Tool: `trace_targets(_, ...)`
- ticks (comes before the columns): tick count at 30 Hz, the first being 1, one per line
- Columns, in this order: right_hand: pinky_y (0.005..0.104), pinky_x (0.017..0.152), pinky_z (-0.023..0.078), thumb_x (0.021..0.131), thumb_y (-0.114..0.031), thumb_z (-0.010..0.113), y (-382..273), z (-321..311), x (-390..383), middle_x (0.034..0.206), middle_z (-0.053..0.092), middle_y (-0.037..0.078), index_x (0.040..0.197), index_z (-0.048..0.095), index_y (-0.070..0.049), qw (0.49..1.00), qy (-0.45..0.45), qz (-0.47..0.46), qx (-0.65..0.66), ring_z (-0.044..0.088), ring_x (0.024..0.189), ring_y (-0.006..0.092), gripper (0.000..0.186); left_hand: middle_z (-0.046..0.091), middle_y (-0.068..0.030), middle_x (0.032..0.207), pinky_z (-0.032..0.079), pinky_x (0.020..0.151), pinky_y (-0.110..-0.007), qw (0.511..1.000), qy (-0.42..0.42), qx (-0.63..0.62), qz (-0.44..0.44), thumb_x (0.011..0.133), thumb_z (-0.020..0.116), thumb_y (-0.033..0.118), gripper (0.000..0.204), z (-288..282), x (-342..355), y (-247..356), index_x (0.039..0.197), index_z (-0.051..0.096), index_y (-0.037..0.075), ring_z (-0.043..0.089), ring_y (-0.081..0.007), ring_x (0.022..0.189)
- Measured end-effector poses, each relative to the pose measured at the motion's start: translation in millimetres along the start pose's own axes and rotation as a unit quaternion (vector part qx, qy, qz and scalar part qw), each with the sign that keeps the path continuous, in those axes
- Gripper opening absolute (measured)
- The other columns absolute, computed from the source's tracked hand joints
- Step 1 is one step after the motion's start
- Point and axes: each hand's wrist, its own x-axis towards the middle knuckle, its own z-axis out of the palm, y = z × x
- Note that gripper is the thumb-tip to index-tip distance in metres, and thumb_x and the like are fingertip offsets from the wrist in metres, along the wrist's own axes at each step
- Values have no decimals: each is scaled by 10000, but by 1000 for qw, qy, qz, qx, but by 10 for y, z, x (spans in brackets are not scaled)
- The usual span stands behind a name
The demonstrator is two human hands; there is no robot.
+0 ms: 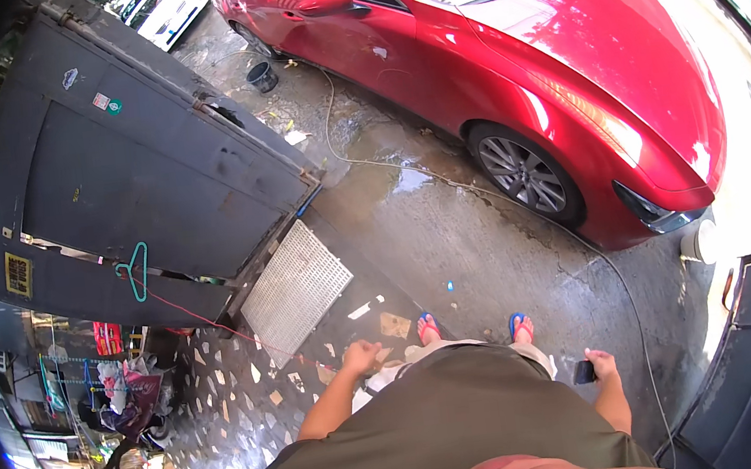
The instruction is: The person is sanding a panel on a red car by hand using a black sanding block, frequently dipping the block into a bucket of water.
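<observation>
My right hand (602,364) is closed around a small black rectangular object that looks like a phone (584,372), held low beside my right hip. In front of my left hip hangs my left hand (362,357), its fingers loosely bent and nothing visible in them. A thin red string (219,325) runs from the grey metal gate (119,180) down toward the ground near that hand. My feet, in blue flip-flops with red straps (517,322), stand on the wet concrete.
A red car (430,61) is parked ahead, with a hose (443,177) lying alongside it. A white grate (298,285) lies by the gate, where a green hanger (141,272) hangs. A black bucket (262,77) and a white bucket (699,243) stand near the car. Laundry (124,388) hangs at left.
</observation>
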Motion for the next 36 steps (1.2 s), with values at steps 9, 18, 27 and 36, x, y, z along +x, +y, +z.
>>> trace_targets(9,475,725,581,881,79,480,1245,-452,272,974,706,185,1255,592,0,986,-43,150,-56,706,820,298,399,756,-150,966,562,828,-415,987,-111,-39,106,932,715,448,430,642,-599,1037,1051,717,35,721,-287,893)
trace_targets(18,725,717,566,855,53,463,-491,348,1237,1249,677,188,1528,365,-136,985,-154,69,-48,692,970,412,706,763,-161,1049,568,839,-395,990,-58,-59,114,942,703,411,433,638,-704,527,1157,717,36,732,-268,942)
trace_targets(27,352,684,553,725,130,435,-1529,774,1521,980,743,146,1182,686,35,984,-65,-166,-3,683,778,235,530,741,-89,826,562,735,-354,981,-188,17,33,935,720,370,342,771,-248,-261,988,758,34,704,-192,780)
trace_targets(36,540,674,598,865,-6,576,-1381,1306,584,1024,756,140,1101,779,-79,875,-59,60,-476,741,884,308,320,744,-75,899,563,674,-309,952,-32,-285,-111,963,725,357,357,88,1166,206,1088,720,22,698,-141,780)
